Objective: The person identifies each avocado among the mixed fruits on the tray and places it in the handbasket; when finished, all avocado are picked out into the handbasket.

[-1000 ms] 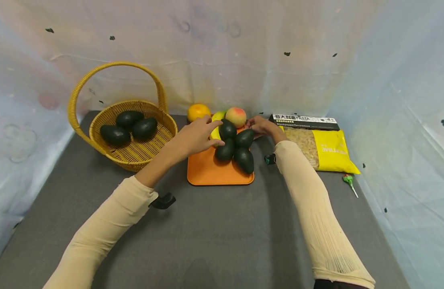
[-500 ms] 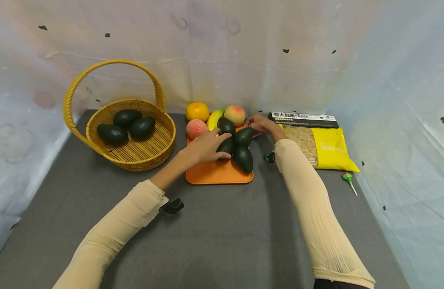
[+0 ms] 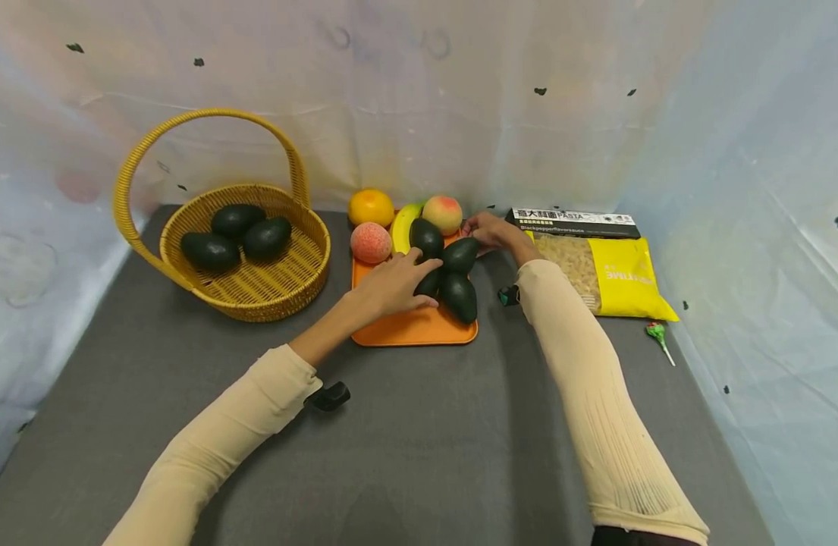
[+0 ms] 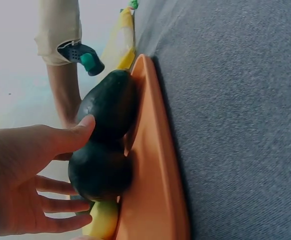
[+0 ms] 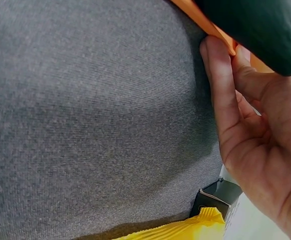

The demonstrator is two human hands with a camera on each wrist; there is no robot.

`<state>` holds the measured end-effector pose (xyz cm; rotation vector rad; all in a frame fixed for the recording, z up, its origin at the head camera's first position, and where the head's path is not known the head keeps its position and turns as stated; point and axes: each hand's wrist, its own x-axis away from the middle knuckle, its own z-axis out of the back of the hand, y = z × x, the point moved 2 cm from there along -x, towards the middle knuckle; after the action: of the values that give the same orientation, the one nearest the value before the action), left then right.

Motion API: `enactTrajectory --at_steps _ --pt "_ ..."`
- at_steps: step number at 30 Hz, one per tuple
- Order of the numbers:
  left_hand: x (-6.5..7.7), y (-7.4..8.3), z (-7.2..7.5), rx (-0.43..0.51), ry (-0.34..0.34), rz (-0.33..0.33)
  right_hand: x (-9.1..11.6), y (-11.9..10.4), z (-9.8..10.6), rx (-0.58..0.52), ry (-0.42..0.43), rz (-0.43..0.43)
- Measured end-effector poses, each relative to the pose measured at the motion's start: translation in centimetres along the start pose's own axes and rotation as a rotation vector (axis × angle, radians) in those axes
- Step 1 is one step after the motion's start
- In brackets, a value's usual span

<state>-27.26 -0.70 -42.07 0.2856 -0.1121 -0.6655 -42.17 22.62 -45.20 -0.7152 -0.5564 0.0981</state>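
Observation:
Dark green avocados (image 3: 458,296) are clustered on an orange tray (image 3: 412,332). My left hand (image 3: 390,287) reaches over the tray from the left, beside the nearest-left avocado (image 4: 100,172), partly covering it in the head view. In the left wrist view its thumb and fingers are extended and spread about that avocado; firm contact cannot be made out. At the tray's far right edge, my right hand (image 3: 490,230) pinches the rim between thumb and fingers, as the right wrist view shows. A banana (image 3: 405,225), an orange (image 3: 371,207) and two peaches (image 3: 371,243) also lie on the tray.
A yellow wicker basket (image 3: 316,262) with a tall handle stands at the left, holding 3 avocados (image 3: 237,221). On the right lie a black pasta box (image 3: 575,223), a yellow pasta bag (image 3: 630,277) and a green lollipop (image 3: 657,332). A curtain hangs behind.
My left hand has moved right and toward the near side, from over the banana to the nearest-left avocado, uncovering the left peach. The right hand keeps its place at the tray's rim.

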Motion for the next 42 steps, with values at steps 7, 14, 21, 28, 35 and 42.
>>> enactTrajectory --at_steps 7,14,21,28,35,42 --pt "0.0 0.1 -0.7 0.021 0.016 -0.001 0.2 0.1 0.0 -0.015 -0.007 -0.004" --pt "0.1 0.0 -1.2 0.065 0.059 -0.011 0.2 0.0 -0.3 0.003 0.012 0.018" --pt "0.2 -0.2 -1.0 0.090 0.102 -0.025 0.2 -0.3 -0.2 0.000 -0.005 0.018" --pt "0.3 -0.5 -0.7 0.104 0.109 -0.012 0.1 0.0 -0.1 0.003 -0.007 0.019" --pt "0.8 -0.6 -0.1 0.100 0.164 0.005 0.0 -0.2 -0.3 -0.008 -0.006 0.010" --pt "1.4 -0.3 1.3 0.024 0.267 0.018 -0.2 -0.2 -0.1 -0.004 -0.013 -0.016"
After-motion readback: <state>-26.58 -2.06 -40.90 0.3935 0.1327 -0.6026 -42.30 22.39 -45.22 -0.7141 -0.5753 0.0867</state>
